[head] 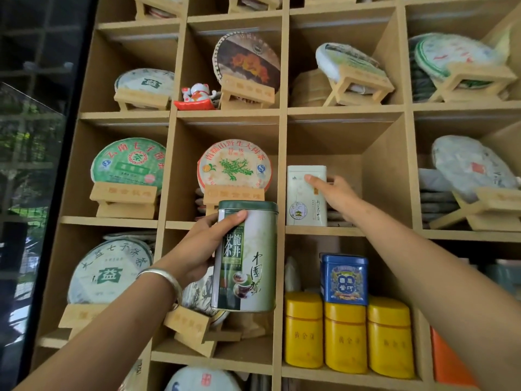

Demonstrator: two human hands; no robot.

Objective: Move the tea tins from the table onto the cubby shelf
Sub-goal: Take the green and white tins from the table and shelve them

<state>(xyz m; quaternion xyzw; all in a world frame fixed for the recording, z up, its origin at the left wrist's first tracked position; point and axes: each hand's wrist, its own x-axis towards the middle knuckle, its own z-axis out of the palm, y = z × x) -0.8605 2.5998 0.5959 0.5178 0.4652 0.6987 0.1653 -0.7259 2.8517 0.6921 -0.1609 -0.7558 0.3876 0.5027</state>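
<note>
You face a wooden cubby shelf [283, 165]. A white tin [306, 204] stands upright in its middle cubby, and wrapped tea cakes [128, 165] lean on stands in others. Below the white tin, three yellow tins [345, 337] stand side by side with a blue tin [344, 279] on top.

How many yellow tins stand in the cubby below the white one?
3. The left yellow tin, the middle yellow tin and the right yellow tin stand in a row; a blue square tin sits on top. More may hide behind.

a white tea tin [306, 197] stands upright inside a cubby [324, 230]; a green tea tin [248, 258] is upright before the shelf.
</note>
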